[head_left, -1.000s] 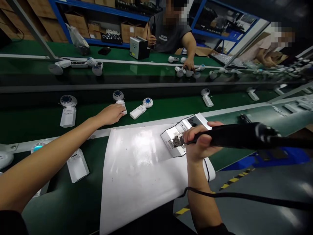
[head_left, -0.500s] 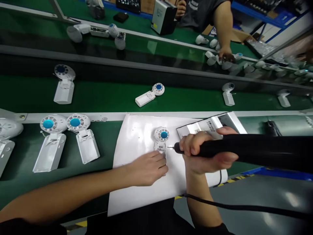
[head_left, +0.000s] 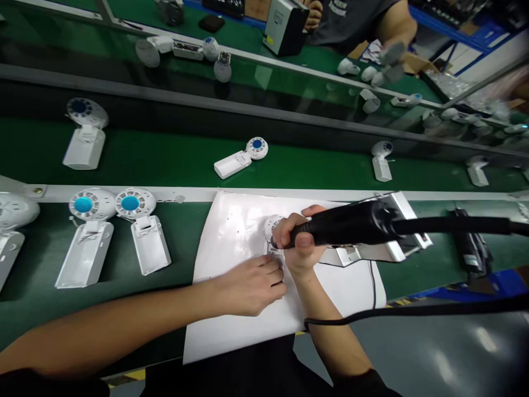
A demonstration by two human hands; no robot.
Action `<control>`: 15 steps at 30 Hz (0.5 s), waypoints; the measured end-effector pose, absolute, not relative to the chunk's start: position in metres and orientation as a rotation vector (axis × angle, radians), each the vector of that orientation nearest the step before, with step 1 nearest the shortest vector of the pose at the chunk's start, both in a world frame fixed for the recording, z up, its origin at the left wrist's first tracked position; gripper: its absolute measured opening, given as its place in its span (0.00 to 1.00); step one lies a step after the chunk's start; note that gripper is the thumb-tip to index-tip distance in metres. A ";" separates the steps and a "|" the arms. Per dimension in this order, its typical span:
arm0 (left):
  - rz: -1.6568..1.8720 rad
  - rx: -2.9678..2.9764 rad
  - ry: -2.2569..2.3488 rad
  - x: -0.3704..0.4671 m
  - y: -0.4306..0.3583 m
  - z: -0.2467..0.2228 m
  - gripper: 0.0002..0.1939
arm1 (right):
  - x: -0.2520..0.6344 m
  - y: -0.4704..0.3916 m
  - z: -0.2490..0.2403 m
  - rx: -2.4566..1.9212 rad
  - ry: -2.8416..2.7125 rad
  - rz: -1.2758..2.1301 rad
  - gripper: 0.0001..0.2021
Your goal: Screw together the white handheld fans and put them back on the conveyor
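On a white sheet (head_left: pixel 231 237) lies a white plastic device (head_left: pixel 270 225) with a round slotted head; my hands cover most of it. My left hand (head_left: pixel 253 285) is closed over its lower part and steadies it against the sheet. An electric screwdriver (head_left: pixel 351 223), black and corded, is wrapped in the fingers of my right hand (head_left: pixel 300 242). Its front end is at the device, just below the round head. The tip itself is hidden, so I cannot tell whether it sits in a screw. Behind the screwdriver rests a silver box (head_left: pixel 397 207), partly covered.
Two similar devices with blue discs (head_left: pixel 83 205) lie left of the sheet. Others, including one device (head_left: pixel 235 164), are spaced along the green belt (head_left: pixel 173 160) beyond the white rail (head_left: pixel 185 194). A co-worker's arm (head_left: pixel 399 27) moves across the line. A black cable (head_left: pixel 413 312) crosses at lower right.
My right hand has brought the screwdriver left and onto the device, its body now angled differently. My left hand has stayed in place. Devices on the belt have shifted left; the co-worker's hand has lifted parts.
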State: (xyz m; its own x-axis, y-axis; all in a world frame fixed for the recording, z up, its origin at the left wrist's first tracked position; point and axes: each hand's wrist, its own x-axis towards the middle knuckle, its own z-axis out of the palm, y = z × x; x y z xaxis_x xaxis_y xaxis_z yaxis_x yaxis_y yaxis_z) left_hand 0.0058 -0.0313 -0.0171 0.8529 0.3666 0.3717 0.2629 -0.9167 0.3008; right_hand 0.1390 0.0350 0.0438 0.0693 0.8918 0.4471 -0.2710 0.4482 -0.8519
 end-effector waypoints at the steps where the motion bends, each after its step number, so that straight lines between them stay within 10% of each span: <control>1: 0.616 2.791 0.481 0.005 -0.032 -0.018 0.05 | 0.138 0.034 0.040 -0.676 -1.176 0.999 0.23; 9: 0.634 2.804 0.478 0.003 -0.033 -0.021 0.06 | 0.142 0.031 0.034 -0.704 -1.219 0.990 0.27; 15: 0.653 2.793 0.495 0.003 -0.035 -0.018 0.10 | 0.207 0.035 0.083 -0.709 -1.190 0.290 0.21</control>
State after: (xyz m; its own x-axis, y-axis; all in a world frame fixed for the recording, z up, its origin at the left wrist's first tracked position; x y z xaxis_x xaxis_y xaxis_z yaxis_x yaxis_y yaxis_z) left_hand 0.0032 -0.0346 -0.0180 0.8434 0.3737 0.3861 0.2709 -0.9163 0.2951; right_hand 0.2068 0.0352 0.0832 0.3673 0.5586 0.7437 0.1533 0.7523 -0.6408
